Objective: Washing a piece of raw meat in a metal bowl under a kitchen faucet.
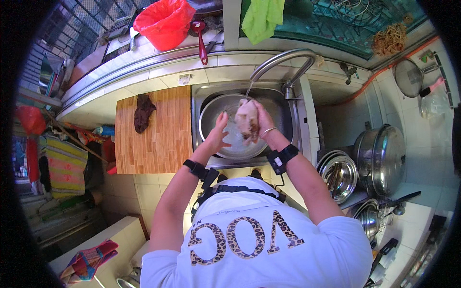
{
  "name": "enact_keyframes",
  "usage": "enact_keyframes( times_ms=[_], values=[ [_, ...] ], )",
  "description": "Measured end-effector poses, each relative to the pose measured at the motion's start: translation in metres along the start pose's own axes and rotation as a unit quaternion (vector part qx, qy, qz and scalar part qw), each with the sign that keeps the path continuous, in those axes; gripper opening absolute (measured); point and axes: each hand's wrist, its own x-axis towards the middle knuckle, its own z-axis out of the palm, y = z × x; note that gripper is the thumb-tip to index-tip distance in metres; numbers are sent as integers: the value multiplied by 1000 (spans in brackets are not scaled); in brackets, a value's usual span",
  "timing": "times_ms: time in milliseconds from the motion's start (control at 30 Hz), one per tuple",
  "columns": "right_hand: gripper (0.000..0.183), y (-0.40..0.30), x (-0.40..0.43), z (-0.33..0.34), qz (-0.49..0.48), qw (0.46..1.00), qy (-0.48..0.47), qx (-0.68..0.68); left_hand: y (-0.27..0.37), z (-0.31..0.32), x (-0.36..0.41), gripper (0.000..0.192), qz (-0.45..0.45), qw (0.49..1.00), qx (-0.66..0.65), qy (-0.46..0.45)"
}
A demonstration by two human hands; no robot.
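My right hand (264,117) grips a soft, pale pinkish item (246,118) with brown patches at its lower end; I cannot tell whether it is cloth or meat. It is held over a round metal basin (206,126), which contains water and sits in the steel sink (292,126). From the curved faucet (284,59), a thin stream falls at the item's upper end. My left hand (219,135) hovers over the basin's left side, fingers spread and nothing in them, apart from the item.
Left of the sink lies a wooden board (165,136) with a crumpled dark brown cloth (143,113) on it. A red-handled peeler or brush (202,43) and a red plastic bag (164,23) are on the ledge behind. Metal bowls (338,176) and a large lidded pot (385,160) stand at right.
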Motion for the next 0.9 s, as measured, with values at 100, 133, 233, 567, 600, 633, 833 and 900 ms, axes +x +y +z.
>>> enact_keyframes(
  times_ms=[100,133,233,567,600,633,833,900],
  values=[
    [38,19,-8,24,-69,991,-19,-108,18,19,6,63,-95,969,-207,-97],
    [37,26,-10,30,-143,967,11,-210,17,23,13,65,-40,957,-259,-124],
    [26,46,-17,38,-407,752,84,-512,-18,13,59,57,28,895,-383,-228],
    [35,26,38,5,-188,823,291,-450,-5,44,36,29,115,964,-238,7],
    [41,25,31,11,-142,874,243,-397,-10,35,35,29,118,963,-242,16],
    [41,23,39,-8,-145,873,246,-395,-11,36,34,27,101,970,-219,26],
    [55,-15,62,-101,-218,710,446,-500,-11,11,23,25,94,971,-217,32],
    [49,-45,72,-144,-355,606,544,-459,-3,19,29,25,87,973,-211,22]
  ],
)
